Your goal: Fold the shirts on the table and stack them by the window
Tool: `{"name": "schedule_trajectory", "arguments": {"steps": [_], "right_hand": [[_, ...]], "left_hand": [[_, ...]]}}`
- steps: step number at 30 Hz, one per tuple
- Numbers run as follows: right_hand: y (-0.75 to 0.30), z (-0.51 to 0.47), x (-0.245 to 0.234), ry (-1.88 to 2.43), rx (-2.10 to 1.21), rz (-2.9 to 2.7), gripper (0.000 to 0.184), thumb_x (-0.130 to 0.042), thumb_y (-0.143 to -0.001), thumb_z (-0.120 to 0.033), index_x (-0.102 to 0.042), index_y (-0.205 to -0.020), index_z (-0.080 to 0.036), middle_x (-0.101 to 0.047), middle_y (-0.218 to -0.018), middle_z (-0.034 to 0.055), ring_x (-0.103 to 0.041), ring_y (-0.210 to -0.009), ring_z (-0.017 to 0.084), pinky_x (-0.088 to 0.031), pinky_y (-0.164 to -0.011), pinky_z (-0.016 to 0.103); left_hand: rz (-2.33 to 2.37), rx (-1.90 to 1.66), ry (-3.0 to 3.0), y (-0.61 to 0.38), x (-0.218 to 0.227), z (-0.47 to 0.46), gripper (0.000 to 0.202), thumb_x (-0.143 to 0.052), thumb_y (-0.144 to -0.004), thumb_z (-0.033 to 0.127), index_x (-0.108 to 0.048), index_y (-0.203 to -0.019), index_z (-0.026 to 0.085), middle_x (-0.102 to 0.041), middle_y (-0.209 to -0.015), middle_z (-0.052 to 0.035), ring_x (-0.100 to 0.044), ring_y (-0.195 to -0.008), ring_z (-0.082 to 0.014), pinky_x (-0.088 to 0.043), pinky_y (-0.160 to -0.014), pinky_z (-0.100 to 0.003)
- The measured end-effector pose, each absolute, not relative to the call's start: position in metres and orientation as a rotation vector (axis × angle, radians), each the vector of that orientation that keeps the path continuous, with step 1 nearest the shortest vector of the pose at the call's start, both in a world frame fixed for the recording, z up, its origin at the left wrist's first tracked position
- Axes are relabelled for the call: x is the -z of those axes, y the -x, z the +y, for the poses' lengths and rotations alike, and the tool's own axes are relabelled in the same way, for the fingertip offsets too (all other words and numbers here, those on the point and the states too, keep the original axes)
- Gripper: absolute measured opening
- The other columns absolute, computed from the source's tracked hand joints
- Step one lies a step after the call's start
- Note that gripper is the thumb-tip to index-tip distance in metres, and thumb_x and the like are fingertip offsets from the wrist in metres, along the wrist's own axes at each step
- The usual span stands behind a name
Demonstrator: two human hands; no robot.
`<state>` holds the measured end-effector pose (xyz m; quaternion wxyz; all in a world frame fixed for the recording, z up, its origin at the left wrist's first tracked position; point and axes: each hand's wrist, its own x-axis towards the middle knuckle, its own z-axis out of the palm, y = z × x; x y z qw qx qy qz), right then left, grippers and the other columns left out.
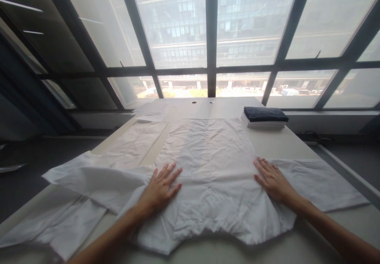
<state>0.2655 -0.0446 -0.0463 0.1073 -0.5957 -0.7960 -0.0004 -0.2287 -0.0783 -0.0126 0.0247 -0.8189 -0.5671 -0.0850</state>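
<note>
A white shirt lies spread on the table, its buttoned front running down the middle and its near edge gathered and wrinkled. My left hand rests flat on the left side of the shirt, fingers spread. On the opposite side, my right hand presses palm-down near the shirt's edge, fingers stretched out. The right sleeve extends across the table beyond that hand. To the left, the other sleeve is rumpled and overlaps more white fabric.
A dark folded cloth sits on a white folded stack at the table's far right. Several white sheets lie at the far left. The white table reaches a window wall with dark frames.
</note>
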Motion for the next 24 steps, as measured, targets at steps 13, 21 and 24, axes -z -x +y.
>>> {"name": "schedule_trajectory", "arguments": {"steps": [13, 21, 24], "right_hand": [[-0.264, 0.008, 0.028, 1.561, 0.086, -2.285, 0.051, -0.037, -0.101, -0.039, -0.058, -0.139, -0.011, -0.048, -0.152, 0.0203, -0.042, -0.142, 0.033, -0.035, -0.115, 0.054], [-0.189, -0.058, -0.017, 1.284, -0.483, -2.089, 0.032, -0.046, -0.098, -0.038, -0.071, -0.089, -0.020, -0.072, -0.086, 0.0066, -0.064, -0.076, 0.021, -0.050, -0.073, 0.034], [-0.160, -0.079, -0.017, 1.349, -0.710, -2.111, 0.034, -0.052, -0.096, -0.044, -0.070, -0.080, -0.020, -0.070, -0.072, 0.0036, -0.062, -0.066, 0.019, -0.045, -0.063, 0.030]], "left_hand": [[-1.711, 0.239, 2.561, 0.216, -0.001, -0.018, 0.053, -0.043, -0.103, 0.046, -0.047, -0.151, 0.026, -0.034, -0.162, -0.0125, -0.027, -0.150, -0.0339, -0.026, -0.118, -0.059], [-1.645, 0.481, 2.644, 0.175, -0.020, -0.078, 0.036, -0.047, -0.102, 0.041, -0.064, -0.128, 0.024, -0.060, -0.123, -0.0104, -0.055, -0.114, -0.0278, -0.044, -0.106, -0.049], [-1.675, 0.494, 2.692, 0.165, -0.019, -0.090, 0.030, -0.052, -0.099, 0.041, -0.067, -0.118, 0.023, -0.060, -0.116, -0.0105, -0.056, -0.108, -0.0276, -0.047, -0.100, -0.047]]}}
